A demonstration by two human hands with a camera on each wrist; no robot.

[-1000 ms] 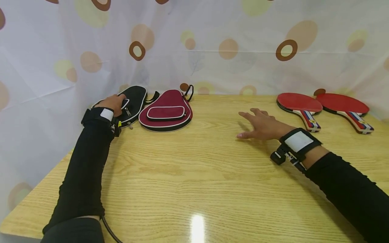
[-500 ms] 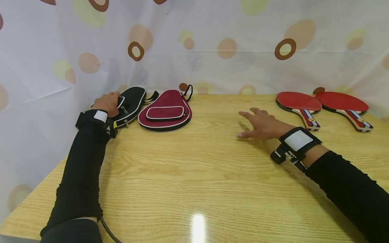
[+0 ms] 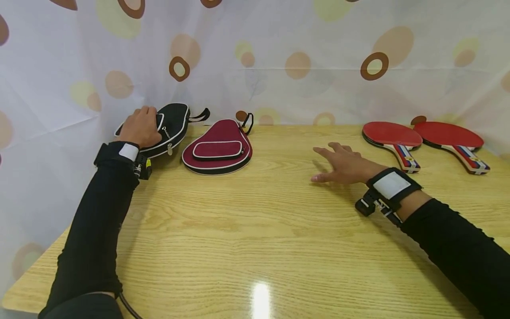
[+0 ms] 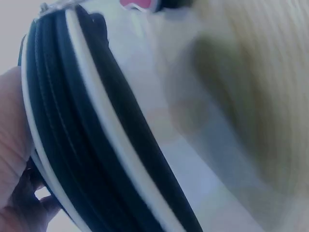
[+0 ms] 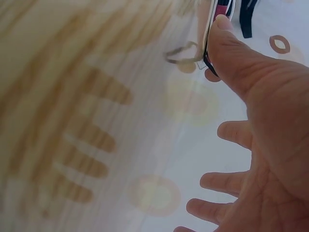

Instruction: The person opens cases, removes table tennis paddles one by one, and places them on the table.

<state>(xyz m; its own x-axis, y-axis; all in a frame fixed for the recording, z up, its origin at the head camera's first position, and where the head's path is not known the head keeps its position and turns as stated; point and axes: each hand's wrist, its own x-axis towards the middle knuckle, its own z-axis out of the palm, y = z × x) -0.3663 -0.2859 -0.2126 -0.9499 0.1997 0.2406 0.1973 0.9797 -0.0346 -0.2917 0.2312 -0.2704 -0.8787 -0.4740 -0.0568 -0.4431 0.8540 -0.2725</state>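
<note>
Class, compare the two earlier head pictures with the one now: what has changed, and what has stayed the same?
The left hand's grip was already on the black case; it now holds the case higher, lifted off the table and shifted slightly left. The right hand, maroon case and both red paddles stayed put.

The black case (image 3: 175, 119) and maroon case (image 3: 222, 132) were white-edged. Red paddles (image 3: 392, 133) had striped handles (image 3: 406, 158). Brown spots dotted the white curtain (image 3: 255, 40).
</note>
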